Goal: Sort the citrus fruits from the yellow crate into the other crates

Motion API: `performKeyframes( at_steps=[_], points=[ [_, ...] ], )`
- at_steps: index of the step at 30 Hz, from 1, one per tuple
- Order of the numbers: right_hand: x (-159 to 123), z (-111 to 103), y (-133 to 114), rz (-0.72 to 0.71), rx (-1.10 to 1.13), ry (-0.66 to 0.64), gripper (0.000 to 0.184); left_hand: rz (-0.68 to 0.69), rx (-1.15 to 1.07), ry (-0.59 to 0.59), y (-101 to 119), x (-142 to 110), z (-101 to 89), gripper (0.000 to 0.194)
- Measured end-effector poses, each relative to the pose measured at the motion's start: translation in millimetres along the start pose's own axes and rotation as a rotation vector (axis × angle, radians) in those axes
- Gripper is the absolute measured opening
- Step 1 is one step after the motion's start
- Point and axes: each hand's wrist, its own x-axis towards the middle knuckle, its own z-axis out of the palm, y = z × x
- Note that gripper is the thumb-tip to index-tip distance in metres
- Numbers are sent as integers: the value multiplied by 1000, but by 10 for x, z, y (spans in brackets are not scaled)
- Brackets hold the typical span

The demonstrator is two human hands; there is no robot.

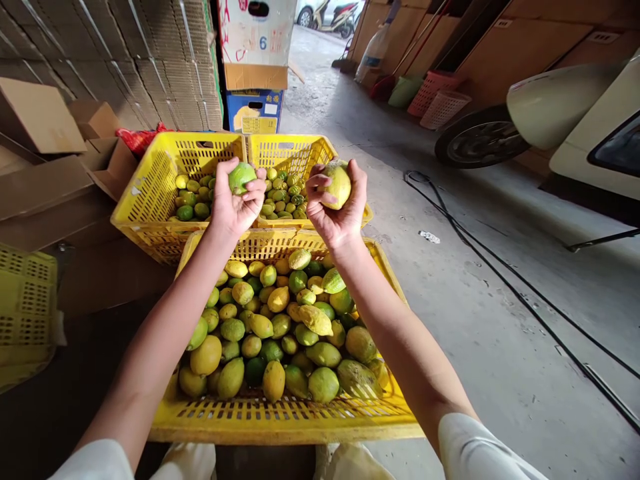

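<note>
My left hand is closed around a green lemon, held up over the back left yellow crate. In my right hand is a larger yellow-green lemon, raised by the back right crate. Both back crates hold green and yellowish lemons, partly hidden by my hands. Below my forearms, the near yellow crate contains a layer of mixed green and yellow lemons.
Open cardboard boxes lie at the left, near another yellow crate. Stacked flat cardboard and printed cartons stand behind. On the right, a black cable crosses the floor beside a white vehicle.
</note>
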Motion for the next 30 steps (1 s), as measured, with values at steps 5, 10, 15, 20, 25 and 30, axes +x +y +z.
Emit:
performKeyframes(
  at_steps=[5,10,15,20,25,30],
  points=[
    [30,-46,50,-84,-61,-60,26,-31,-40,6,-27,2,13,11],
    [2,88,144,-146,-65,-23,25,22,7,-8,-71,-40,133,20],
    [-76,251,175,-157,-7,47,25,98,46,-20,-34,-48,132,22],
    [-34,74,88,-114,-39,-106,23,46,-7,-17,17,-1,57,11],
    [21,-43,83,-90,-74,-173,28,15,9,5,2,27,17,11],
    [-9,69,162,-144,-49,-72,25,18,-62,20,-35,-18,74,24]
  ],
)
